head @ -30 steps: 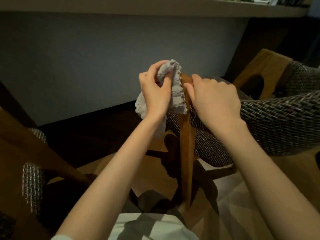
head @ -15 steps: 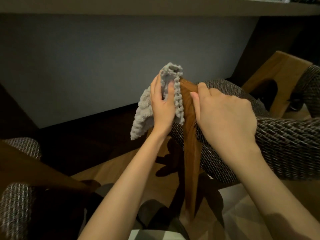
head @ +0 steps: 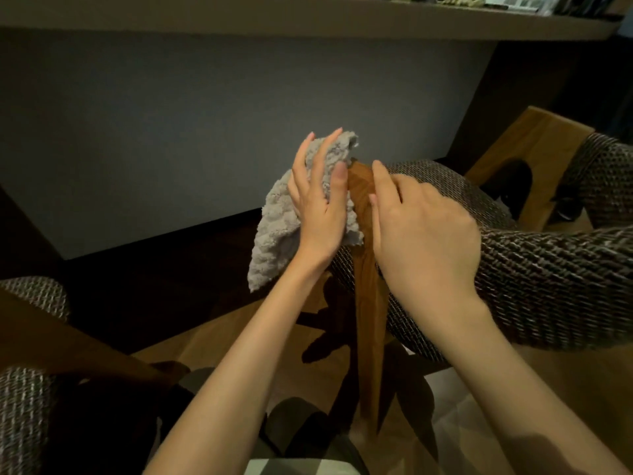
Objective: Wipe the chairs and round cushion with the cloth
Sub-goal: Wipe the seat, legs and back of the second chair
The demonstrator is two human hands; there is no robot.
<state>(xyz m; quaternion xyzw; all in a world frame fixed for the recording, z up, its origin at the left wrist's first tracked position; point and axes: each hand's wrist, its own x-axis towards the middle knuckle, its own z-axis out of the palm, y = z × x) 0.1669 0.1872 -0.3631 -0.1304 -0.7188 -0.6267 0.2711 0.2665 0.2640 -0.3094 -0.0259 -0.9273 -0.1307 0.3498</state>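
A grey fluffy cloth (head: pixel 274 245) hangs over the top of a wooden chair leg (head: pixel 366 303). My left hand (head: pixel 317 207) presses the cloth flat against the left side of that leg, fingers pointing up. On the right side my right hand (head: pixel 421 231) rests on the leg and on the dark woven upholstered back (head: pixel 548 286) of the chair, fingers curled over it. The cloth's lower corner dangles free below my left wrist. No round cushion is in sight.
A second chair with the same woven fabric and a wooden arm (head: pixel 30 337) stands at the lower left. Another wooden chair frame (head: pixel 527 145) is at the right rear. A grey wall panel (head: pixel 205 132) under a counter edge (head: pixel 308 18) faces me. Below is a wooden floor.
My left hand has opened out from a pinching grip to a flat press on the cloth, which now hangs lower. The right hand has slid slightly along the chair back.
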